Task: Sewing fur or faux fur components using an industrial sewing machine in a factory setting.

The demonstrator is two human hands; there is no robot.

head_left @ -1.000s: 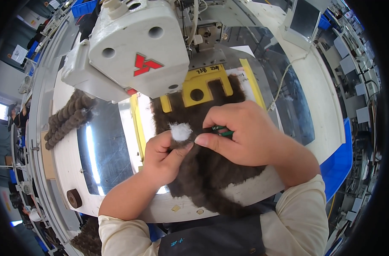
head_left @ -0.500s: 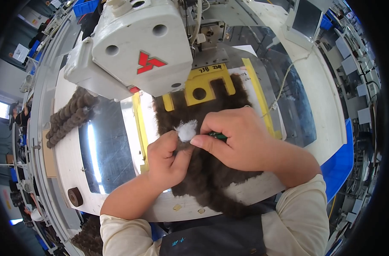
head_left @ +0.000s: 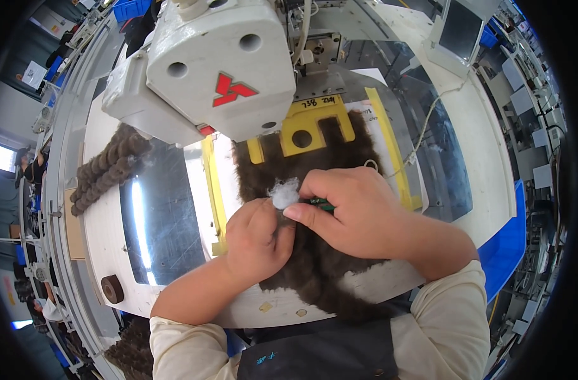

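My left hand (head_left: 258, 239) is closed on a small brown furry piece, under a tuft of white fluffy fibre (head_left: 284, 193). My right hand (head_left: 355, 215) grips a small green-handled tool (head_left: 322, 204), with the thumb against the fluff; the tool's working end is hidden. Both hands are over a dark brown fur sheet (head_left: 308, 259) on the white worktable (head_left: 495, 155). Just beyond them a yellow template (head_left: 308, 111) with cutouts lies on the fur, beneath the head of a white sewing machine (head_left: 213, 69).
A bundle of brown fur rolls (head_left: 108, 174) and a dark round spool (head_left: 111, 288) sit at the left. A blue tray (head_left: 501, 253) stands at the right. A screen unit (head_left: 457, 35) with a cord is at the back right; other workstations and a person (head_left: 35, 168) are beyond.
My left hand has moved slightly right and curled more tightly below the fluff. The fluff sits a little further right, and my right thumb presses nearer it.
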